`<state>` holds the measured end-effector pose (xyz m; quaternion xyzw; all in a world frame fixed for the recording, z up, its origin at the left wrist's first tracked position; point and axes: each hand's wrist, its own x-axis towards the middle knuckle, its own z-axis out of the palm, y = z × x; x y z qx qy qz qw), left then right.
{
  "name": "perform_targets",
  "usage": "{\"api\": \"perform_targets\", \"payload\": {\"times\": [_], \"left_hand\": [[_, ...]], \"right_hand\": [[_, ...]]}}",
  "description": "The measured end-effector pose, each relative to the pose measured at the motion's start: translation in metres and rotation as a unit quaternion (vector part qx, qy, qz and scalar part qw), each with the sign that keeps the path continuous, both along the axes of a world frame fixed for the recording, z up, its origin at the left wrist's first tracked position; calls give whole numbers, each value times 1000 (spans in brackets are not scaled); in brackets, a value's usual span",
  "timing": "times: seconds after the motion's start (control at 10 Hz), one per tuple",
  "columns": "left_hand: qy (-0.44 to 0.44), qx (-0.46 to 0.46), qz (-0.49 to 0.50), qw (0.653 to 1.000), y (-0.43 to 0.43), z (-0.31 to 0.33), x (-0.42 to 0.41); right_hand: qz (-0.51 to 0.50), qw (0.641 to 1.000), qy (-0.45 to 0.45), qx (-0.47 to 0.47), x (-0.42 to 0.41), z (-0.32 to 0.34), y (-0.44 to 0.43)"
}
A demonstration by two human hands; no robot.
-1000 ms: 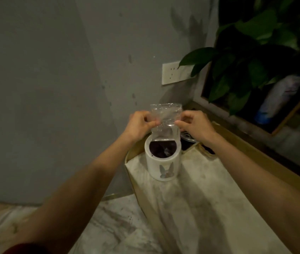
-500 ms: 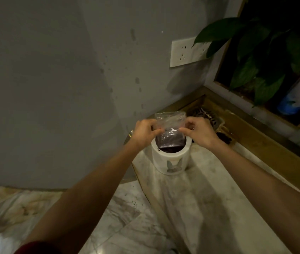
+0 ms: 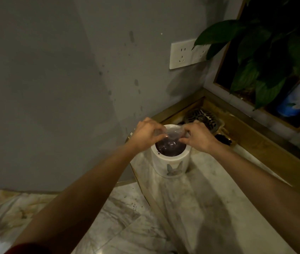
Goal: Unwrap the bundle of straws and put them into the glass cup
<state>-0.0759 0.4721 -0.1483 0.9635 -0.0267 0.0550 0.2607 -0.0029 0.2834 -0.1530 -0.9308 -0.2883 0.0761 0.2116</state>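
Grip, left: left hand (image 3: 145, 133) pinches the left edge of the wrap (image 3: 171, 134), fingers curled.
Grip, right: right hand (image 3: 198, 137) pinches the right edge in the same way.
Wrap: clear plastic, crumpled, held between both hands at centre frame. It is over the mouth of the tub (image 3: 170, 165), and its lower part seems to dip inside.
Tub: white, round, dark inside, with an eared mark on the front. It stands on the surface (image 3: 200, 208), just below centre.
Straws, glass cup: neither shows in frame. Whether any straw remains in the wrap cannot be told.
Step, judged: discarding the wrap into the tub, which looks like a bin.
Method, advised: feel the wrap for a leftover straw first. Bring both pinches together over the middle of the mouth, then let go low so the light film does not drift out.
Beyond: grate (image 3: 202, 118) just behind the hands, socket plate (image 3: 186, 54) upper centre, plant (image 3: 266, 52) upper right, floor (image 3: 108, 217) lower left.
Count: hands two, wrap one, tub one, grate one, socket plate one, plant one, straws none seen, glass cups none seen.
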Motion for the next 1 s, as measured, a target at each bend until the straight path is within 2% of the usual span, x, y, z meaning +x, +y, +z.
{"api": "perform_targets", "payload": {"times": [0.1,0.2,0.3,0.5,0.6,0.7,0.8,1.0], "left_hand": [[9,20,-10,1000,2,-6,1],[-6,58,-15,998,-1,-11,3],[-38,123,-17,991,-7,-17,3],[-22,231,-39,972,-17,-28,-2],[19,234,-59,970,-17,-23,-2],[56,211,-75,973,-13,-8,-1],[66,198,-83,975,-15,13,2],[46,249,-84,964,-54,38,19]], "right_hand": [[37,998,20,46,3,10,-3],[53,998,5,37,5,14,-2],[68,995,-61,-42,0,11,1],[126,960,-173,-181,-17,6,8],[136,950,-167,-225,-18,10,13],[146,952,-135,-231,-17,20,13],[133,957,-111,-232,-15,31,5],[19,958,-124,-260,-10,51,-37]]}}
